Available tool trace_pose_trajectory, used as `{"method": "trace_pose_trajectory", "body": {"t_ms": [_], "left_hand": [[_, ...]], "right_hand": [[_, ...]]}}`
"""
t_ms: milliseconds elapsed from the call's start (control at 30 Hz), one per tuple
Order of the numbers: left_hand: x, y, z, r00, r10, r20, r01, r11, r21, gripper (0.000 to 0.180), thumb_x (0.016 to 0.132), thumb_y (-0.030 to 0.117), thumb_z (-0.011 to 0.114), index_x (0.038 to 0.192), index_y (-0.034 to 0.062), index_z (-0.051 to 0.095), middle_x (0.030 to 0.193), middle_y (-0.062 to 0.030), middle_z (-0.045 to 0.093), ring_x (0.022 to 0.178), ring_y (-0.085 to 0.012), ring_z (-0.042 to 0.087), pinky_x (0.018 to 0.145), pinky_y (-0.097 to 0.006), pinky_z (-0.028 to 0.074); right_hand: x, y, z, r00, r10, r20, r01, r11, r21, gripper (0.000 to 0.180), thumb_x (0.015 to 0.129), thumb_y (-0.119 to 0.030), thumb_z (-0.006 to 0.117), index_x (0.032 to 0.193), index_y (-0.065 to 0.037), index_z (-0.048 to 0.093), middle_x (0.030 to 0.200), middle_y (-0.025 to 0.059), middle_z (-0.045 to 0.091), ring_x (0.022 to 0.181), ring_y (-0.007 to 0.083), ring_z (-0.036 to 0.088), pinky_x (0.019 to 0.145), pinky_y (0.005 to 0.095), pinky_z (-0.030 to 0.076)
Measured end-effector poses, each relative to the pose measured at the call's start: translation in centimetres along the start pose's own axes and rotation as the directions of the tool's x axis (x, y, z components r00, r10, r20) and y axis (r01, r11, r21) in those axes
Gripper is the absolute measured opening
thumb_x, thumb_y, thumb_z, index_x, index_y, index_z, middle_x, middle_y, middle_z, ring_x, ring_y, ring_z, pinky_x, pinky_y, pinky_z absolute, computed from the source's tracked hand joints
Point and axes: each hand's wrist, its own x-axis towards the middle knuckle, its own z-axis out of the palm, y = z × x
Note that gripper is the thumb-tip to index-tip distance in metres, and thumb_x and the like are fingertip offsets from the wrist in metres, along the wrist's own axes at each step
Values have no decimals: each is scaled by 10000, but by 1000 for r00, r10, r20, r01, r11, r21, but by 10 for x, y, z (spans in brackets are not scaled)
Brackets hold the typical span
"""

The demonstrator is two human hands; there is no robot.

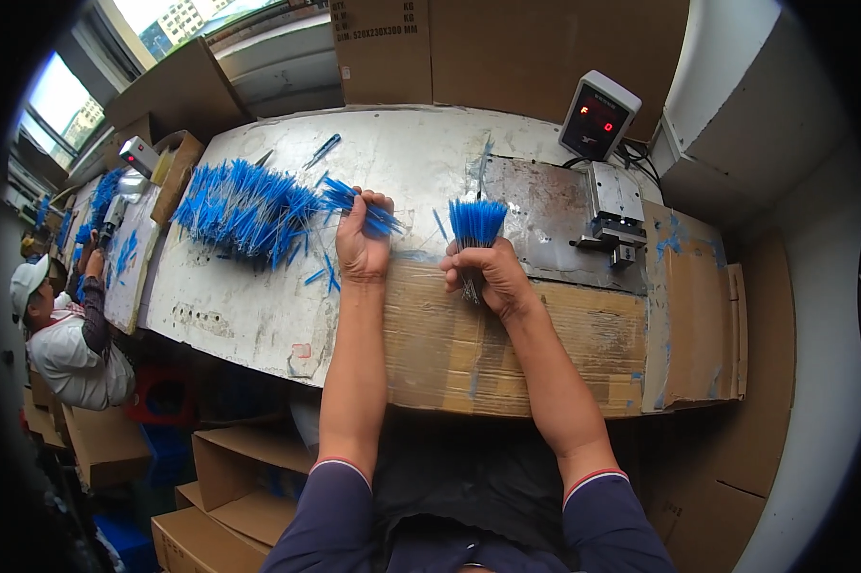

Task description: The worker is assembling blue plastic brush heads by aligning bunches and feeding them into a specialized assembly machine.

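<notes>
A bundle of blue-tipped sticks point(473, 234) is held upright, tips away, by the right hand point(488, 277) with fingers clamped, while the left hand point(362, 244) is closed on loose sticks point(368, 212) beside the pile point(240, 210) on the table point(259, 306).

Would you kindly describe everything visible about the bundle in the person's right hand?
The bundle of thin sticks has bright blue upper ends fanned out like a brush and pale, greyish lower ends poking out below the fist. It stands roughly upright, gripped around its middle by the right hand, over the cardboard-covered bench edge. Individual sticks are too fine to count.
</notes>
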Motion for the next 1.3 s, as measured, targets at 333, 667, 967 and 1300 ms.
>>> {"method": "trace_pose_trajectory", "body": {"t_ms": [333, 667, 967, 1300], "left_hand": [[-28, -32, 38, 953, -290, -90, 292, 797, 529, 231, 955, 104, 708, 1141, 54, 580, 938, -97, 677, 807, -198, 678, 692, -339, 580], [-40, -52, 53, 925, -370, -82, 299, 579, 759, 270, 934, 128, 750, 1117, 29, 578, 900, -89, 692, 724, -181, 681, 648, -304, 579], [-38, -48, 52, 921, -381, -76, 332, 670, 664, 215, 1017, 209, 652, 1107, 30, 573, 871, -86, 684, 744, -185, 706, 650, -299, 597], [-46, -53, 59, 826, -557, -92, 463, 575, 675, 250, 1052, 286, 582, 1123, 47, 572, 801, -41, 640, 582, -113, 590, 522, -246, 510]], "right_hand": [[3, -7, -14, 934, -302, -191, 303, 953, -20, 290, 835, -81, 785, 1073, 52, 688, 824, 67, 668, 589, 105, 557, 503, 262, 453], [0, -1, -7, 934, -342, -100, 326, 934, -148, 220, 839, -85, 827, 1004, 1, 710, 815, 43, 693, 649, 121, 626, 546, 257, 483], [12, -3, -17, 848, -442, -291, 483, 871, 85, 112, 896, -77, 754, 959, -22, 680, 824, 79, 699, 669, 195, 673, 593, 310, 547], [5, -10, -17, 868, -442, -226, 418, 896, -149, 122, 868, -87, 783, 899, 3, 706, 743, 49, 669, 544, 109, 563, 502, 255, 450]]}}
